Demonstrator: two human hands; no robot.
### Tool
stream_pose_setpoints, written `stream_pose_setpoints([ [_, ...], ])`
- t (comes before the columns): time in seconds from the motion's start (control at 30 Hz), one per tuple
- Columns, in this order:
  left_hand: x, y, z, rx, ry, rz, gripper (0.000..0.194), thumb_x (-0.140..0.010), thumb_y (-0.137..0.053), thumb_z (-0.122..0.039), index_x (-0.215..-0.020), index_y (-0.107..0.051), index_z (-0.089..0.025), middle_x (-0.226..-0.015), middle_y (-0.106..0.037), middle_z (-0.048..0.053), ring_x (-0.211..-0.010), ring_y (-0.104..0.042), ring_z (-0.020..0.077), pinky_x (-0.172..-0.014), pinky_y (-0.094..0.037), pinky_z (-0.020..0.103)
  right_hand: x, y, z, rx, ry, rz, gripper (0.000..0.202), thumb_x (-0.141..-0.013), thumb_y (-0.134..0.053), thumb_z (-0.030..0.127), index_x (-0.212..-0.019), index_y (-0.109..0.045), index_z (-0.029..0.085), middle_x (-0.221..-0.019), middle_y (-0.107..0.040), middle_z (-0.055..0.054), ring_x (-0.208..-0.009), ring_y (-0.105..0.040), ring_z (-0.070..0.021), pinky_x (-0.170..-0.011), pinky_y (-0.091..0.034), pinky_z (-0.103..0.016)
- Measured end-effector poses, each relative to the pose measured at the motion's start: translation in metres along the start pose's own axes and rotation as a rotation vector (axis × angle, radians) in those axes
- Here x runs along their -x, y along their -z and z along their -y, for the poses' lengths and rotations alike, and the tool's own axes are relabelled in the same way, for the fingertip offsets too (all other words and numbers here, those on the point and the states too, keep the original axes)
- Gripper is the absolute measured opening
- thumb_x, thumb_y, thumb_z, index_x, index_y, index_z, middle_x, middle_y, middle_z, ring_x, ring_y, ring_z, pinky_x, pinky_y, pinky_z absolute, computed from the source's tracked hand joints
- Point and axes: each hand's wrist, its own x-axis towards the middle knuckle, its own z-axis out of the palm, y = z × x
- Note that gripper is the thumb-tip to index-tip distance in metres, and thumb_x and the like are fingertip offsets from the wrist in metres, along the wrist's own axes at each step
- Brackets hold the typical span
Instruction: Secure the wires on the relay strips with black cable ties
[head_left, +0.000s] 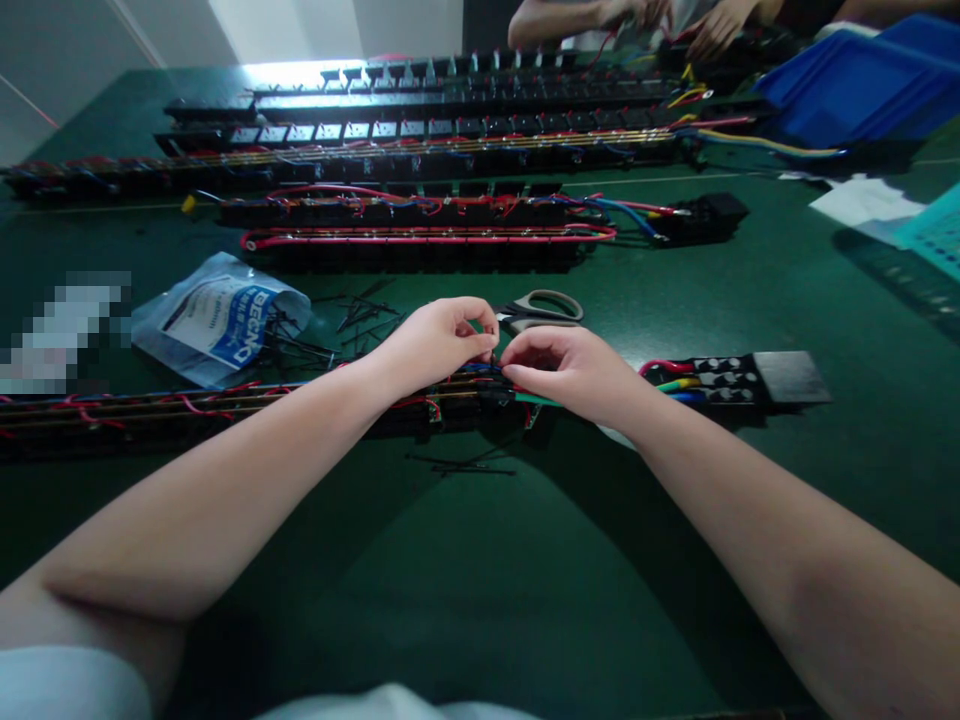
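Observation:
My left hand [439,338] is closed in a pinch over a long black wired assembly [187,408]. Close beside it, my right hand [564,368] pinches too, the fingertips of both nearly meeting. What shows between them is thin and dark, apparently a black cable tie around the wire bundle; the fingers hide most of it. Red, yellow-green and blue wires run right to a connector block [724,380] with a flat metal end [793,378]. Scissors [551,308] lie just behind my hands. Several loose black cable ties [465,466] lie in front of the assembly.
A plastic bag [225,315] of cable ties lies open at the left, some spilled beside it. More wired assemblies [427,236] lie across the green table [480,580]. Another person's hands [716,28] work at the far side near a blue bin [862,85]. Papers [866,205] lie right.

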Motion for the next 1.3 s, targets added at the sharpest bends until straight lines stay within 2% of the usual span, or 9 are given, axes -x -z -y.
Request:
stream_pose_setpoints([
  [0.3, -0.0011, -0.0007, 0.0009, 0.019, 0.041, 0.026, 0.003, -0.086, -0.061, -0.021, -0.086, -0.064, -0.021, -0.07, -0.071, -0.001, -0.062, -0.063, 0.0133, -0.061, -0.044, 0.025, 0.0004, 0.0002, -0.0015, -0.012, -0.003, 0.007, 0.012, -0.079, -0.071, 0.031, -0.081, -0.072, 0.02, -0.075, -0.071, -0.002, -0.068, -0.064, -0.0173, -0.062, -0.051, -0.031],
  [0.67, -0.0009, -0.0002, -0.0021, 0.044, 0.035, 0.032, 0.004, -0.085, -0.061, -0.018, -0.082, -0.063, -0.019, -0.064, -0.061, -0.004, -0.061, -0.054, 0.0108, -0.061, -0.036, 0.024, 0.0009, -0.0011, 0.0009, -0.041, -0.001, -0.003, 0.014, -0.079, -0.07, 0.031, -0.087, -0.072, 0.02, -0.077, -0.07, -0.002, -0.071, -0.065, -0.0175, -0.065, -0.051, -0.031],
  [1.0, -0.0003, -0.0009, -0.0016, 0.091, 0.086, 0.047, 0.004, -0.089, -0.059, -0.018, -0.086, -0.062, -0.019, -0.069, -0.068, -0.002, -0.062, -0.059, 0.0113, -0.062, -0.041, 0.023, 0.0001, -0.0014, 0.001, -0.047, 0.01, -0.002, 0.012, -0.078, -0.071, 0.031, -0.084, -0.073, 0.021, -0.075, -0.07, -0.002, -0.069, -0.064, -0.0169, -0.065, -0.051, -0.03],
  [1.3, 0.0004, 0.0009, -0.0044, 0.085, 0.107, 0.05, 0.004, -0.085, -0.064, -0.017, -0.081, -0.065, -0.018, -0.056, -0.054, -0.006, -0.052, -0.046, 0.0095, -0.054, -0.03, 0.025, -0.0007, -0.0013, -0.0013, -0.067, 0.016, -0.003, 0.014, -0.078, -0.07, 0.031, -0.087, -0.072, 0.02, -0.078, -0.071, -0.003, -0.073, -0.065, -0.0183, -0.066, -0.052, -0.031],
])
